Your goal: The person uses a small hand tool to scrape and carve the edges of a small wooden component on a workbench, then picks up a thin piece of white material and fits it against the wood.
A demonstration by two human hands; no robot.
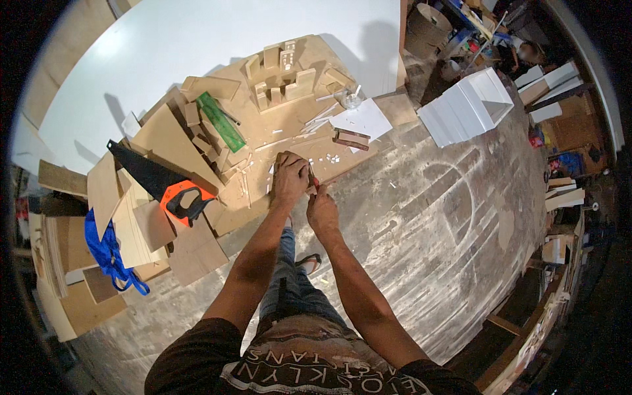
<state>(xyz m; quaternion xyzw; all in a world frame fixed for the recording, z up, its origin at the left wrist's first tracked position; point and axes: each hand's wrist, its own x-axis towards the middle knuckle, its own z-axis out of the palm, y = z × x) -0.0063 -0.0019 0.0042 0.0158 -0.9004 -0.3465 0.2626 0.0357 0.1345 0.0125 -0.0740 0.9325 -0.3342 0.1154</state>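
My left hand (289, 181) is closed over a small wooden block at the near edge of the brown work board (263, 131), with most of the block under the fingers. Close on its right, my right hand (322, 212) grips a slim hand tool with a red handle (315, 182). The tool points away from me toward the left fingers, and its tip is too small to make out. Small white pieces (329, 158) lie scattered just beyond the hands. A brown wooden-looking bar (351, 139) rests across a white sheet (372, 118) farther right.
A handsaw with an orange handle (172, 197) lies on boards at the left, above a blue bag (102, 240). A green strip (220, 122) lies beside offcuts. Upright wooden pieces (299, 85) stand at the back, near a clear container (351, 99). White boxes (461, 108) stand farther right.
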